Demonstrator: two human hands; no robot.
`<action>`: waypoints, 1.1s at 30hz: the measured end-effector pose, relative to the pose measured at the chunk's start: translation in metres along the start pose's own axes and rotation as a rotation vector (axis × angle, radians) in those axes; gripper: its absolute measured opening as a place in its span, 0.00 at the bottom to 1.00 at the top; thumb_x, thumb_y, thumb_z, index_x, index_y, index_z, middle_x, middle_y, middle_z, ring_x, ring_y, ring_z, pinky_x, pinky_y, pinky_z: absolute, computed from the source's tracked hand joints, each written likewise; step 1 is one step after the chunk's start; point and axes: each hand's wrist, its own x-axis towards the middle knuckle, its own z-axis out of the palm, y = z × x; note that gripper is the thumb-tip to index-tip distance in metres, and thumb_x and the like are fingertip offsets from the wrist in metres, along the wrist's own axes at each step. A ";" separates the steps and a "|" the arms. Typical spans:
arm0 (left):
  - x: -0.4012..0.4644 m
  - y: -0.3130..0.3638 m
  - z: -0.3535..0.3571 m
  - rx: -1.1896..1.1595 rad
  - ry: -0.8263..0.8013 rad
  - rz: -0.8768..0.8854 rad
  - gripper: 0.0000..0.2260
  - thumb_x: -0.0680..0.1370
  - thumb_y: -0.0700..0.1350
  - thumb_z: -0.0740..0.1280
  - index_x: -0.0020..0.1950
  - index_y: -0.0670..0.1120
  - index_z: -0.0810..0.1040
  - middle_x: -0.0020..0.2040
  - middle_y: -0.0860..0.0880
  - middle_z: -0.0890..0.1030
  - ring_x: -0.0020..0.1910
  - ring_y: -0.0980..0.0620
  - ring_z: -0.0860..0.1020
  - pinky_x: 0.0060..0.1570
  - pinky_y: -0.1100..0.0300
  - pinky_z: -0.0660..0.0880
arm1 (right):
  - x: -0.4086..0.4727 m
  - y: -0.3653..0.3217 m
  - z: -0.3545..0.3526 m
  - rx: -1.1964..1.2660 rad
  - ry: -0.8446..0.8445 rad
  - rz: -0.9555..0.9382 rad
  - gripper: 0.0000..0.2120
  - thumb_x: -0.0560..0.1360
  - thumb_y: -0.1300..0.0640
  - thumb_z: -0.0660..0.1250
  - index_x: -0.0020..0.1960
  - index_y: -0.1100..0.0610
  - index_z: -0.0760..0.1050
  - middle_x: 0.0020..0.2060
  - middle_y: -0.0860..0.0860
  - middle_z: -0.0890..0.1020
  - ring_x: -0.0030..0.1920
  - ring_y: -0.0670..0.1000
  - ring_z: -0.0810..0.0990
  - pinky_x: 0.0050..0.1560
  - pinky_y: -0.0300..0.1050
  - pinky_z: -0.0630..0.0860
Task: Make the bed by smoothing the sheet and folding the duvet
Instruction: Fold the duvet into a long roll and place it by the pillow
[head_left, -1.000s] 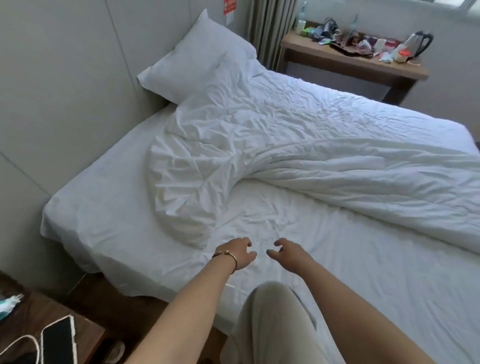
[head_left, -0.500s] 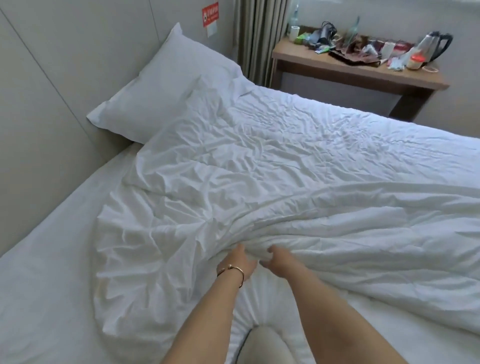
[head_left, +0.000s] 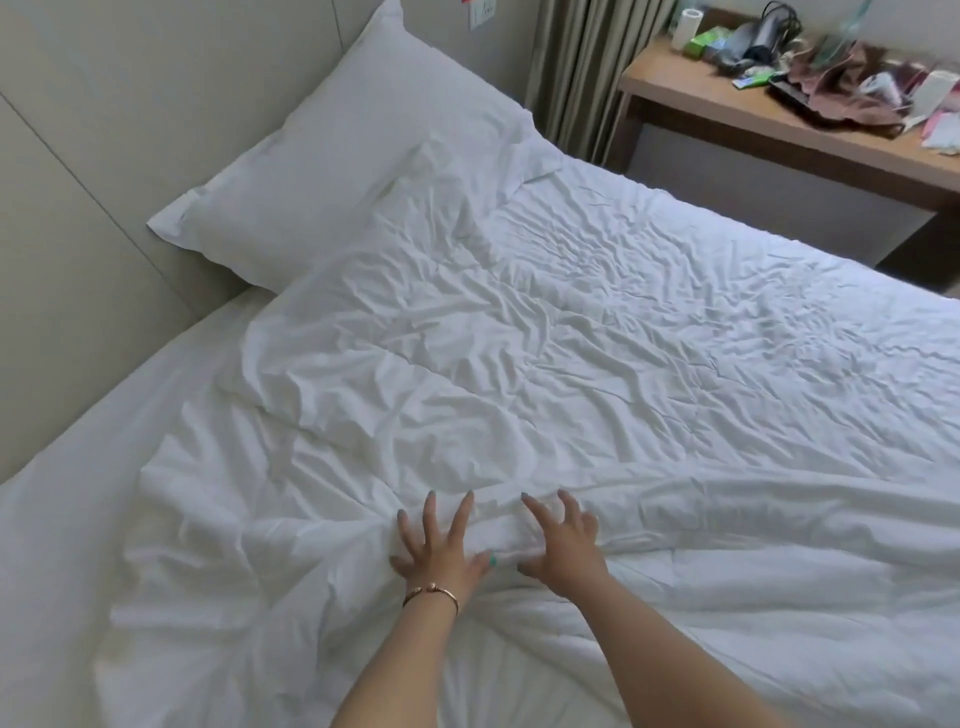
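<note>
A crumpled white duvet (head_left: 545, 364) lies across most of the bed, its upper corner resting on a white pillow (head_left: 337, 171). The white sheet (head_left: 67, 467) shows along the left side. My left hand (head_left: 441, 545), with a bracelet on the wrist, and my right hand (head_left: 563, 540) lie side by side on a bunched fold of the duvet near its lower edge. Both have their fingers spread, thumbs wrapping the near side of the fold. Neither hand has closed around the cloth.
A padded wall panel (head_left: 104, 156) borders the bed on the left. A curtain (head_left: 576, 67) hangs behind the pillow. A wooden desk (head_left: 769, 124) at the top right carries several cluttered small items.
I have leaned further over the bed. Both hands moved forward from the bare sheet onto the duvet's fold and their fingers have spread wide.
</note>
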 end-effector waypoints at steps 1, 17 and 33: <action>0.005 -0.003 0.009 0.039 0.004 0.010 0.35 0.74 0.66 0.61 0.73 0.71 0.42 0.77 0.55 0.38 0.74 0.38 0.36 0.68 0.33 0.53 | 0.008 0.004 0.001 -0.073 -0.038 0.009 0.46 0.70 0.41 0.72 0.73 0.29 0.42 0.76 0.47 0.35 0.75 0.64 0.41 0.69 0.64 0.63; 0.199 0.154 -0.158 0.062 0.819 0.927 0.12 0.70 0.46 0.67 0.50 0.55 0.69 0.46 0.53 0.65 0.45 0.48 0.64 0.47 0.43 0.67 | 0.107 0.023 -0.158 0.165 0.516 0.035 0.12 0.79 0.57 0.62 0.61 0.51 0.67 0.51 0.55 0.73 0.54 0.61 0.72 0.53 0.57 0.72; 0.370 0.244 -0.032 0.545 -0.302 0.440 0.67 0.47 0.80 0.62 0.73 0.57 0.28 0.75 0.42 0.28 0.71 0.30 0.29 0.59 0.33 0.22 | 0.296 0.123 -0.104 0.065 -0.070 0.490 0.61 0.62 0.35 0.74 0.67 0.30 0.23 0.73 0.50 0.25 0.73 0.64 0.27 0.63 0.79 0.39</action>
